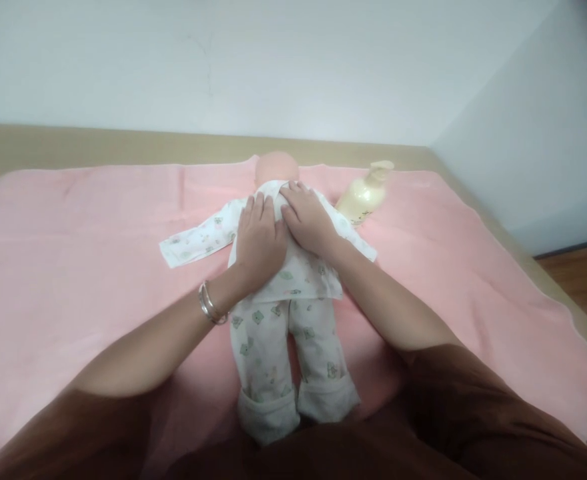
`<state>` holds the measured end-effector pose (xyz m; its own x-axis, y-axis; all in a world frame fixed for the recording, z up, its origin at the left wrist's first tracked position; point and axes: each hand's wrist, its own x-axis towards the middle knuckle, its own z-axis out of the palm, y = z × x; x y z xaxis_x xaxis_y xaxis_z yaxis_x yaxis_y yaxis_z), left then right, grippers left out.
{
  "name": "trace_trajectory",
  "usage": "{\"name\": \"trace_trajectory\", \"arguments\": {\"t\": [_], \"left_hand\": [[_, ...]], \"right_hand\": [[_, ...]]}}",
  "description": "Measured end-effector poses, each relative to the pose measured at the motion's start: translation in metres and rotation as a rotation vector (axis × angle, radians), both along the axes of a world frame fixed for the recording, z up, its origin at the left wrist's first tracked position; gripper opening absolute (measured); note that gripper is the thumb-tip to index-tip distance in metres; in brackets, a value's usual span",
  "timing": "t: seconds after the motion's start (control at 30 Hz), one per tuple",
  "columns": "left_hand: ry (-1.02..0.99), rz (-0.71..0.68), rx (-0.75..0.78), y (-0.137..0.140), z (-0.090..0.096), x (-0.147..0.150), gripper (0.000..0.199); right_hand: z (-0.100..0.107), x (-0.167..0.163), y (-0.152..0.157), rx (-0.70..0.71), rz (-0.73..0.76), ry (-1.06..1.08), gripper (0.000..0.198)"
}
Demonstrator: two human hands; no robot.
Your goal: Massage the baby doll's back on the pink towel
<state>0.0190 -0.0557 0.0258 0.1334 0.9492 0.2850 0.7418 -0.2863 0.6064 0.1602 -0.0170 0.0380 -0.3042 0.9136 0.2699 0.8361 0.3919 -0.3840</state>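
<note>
A baby doll [277,169] lies stretched out on a pink blanket, its bald head pointing away from me and no facial features showing. It wears a white printed top [293,283] and matching trousers [261,340] with turned-up cuffs. My left hand [262,233] rests flat on the left side of the doll's upper torso, fingers extended. On the right side, my right hand [307,217] lies flat near the collar, its fingers angled up and left. The two hands almost meet at the middle. Neither one grips anything. Both doll sleeves spread outward; the right one is partly covered by my forearm.
A pale yellow pump bottle [363,197] is tilted on the pink blanket [83,267], just beyond the doll's right sleeve. The blanket covers a tan surface [123,141] that meets a white wall [273,67]. At the far right, brown wooden floor [586,273] shows below.
</note>
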Motion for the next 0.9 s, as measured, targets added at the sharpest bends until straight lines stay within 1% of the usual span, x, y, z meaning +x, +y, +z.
{"name": "trace_trajectory", "arguments": {"t": [0.1, 0.2, 0.3, 0.37, 0.43, 0.5, 0.67, 0.8, 0.9], "left_hand": [[-0.005, 0.011, -0.041, 0.014, -0.002, -0.006, 0.061], [-0.018, 0.053, -0.065, 0.031, -0.005, -0.013, 0.059], [-0.067, 0.07, -0.058, 0.043, -0.01, -0.019, 0.054], [-0.091, 0.077, -0.047, 0.046, -0.011, -0.02, 0.053], [-0.094, 0.083, -0.041, 0.045, -0.011, -0.02, 0.053], [-0.073, 0.086, -0.038, 0.042, -0.009, -0.018, 0.054], [-0.002, 0.084, -0.005, 0.032, -0.008, -0.014, 0.059], [0.035, 0.02, 0.035, 0.023, -0.009, -0.01, 0.062], [0.065, -0.034, -0.022, 0.018, -0.003, -0.008, 0.065]], "right_hand": [[0.001, -0.007, -0.012, 0.009, -0.054, -0.089, 0.06], [0.005, -0.016, -0.032, 0.058, -0.078, -0.167, 0.061], [0.008, -0.025, -0.051, 0.08, -0.066, -0.212, 0.06], [0.01, -0.028, -0.056, 0.07, -0.039, -0.211, 0.059], [0.011, -0.027, -0.053, 0.045, -0.007, -0.178, 0.058], [0.011, -0.023, -0.042, 0.003, 0.004, -0.125, 0.058], [0.007, -0.011, -0.008, -0.12, -0.035, -0.002, 0.064], [0.0, -0.003, 0.003, -0.105, -0.018, 0.041, 0.064], [-0.003, 0.0, 0.004, -0.063, -0.023, 0.05, 0.061]]}}
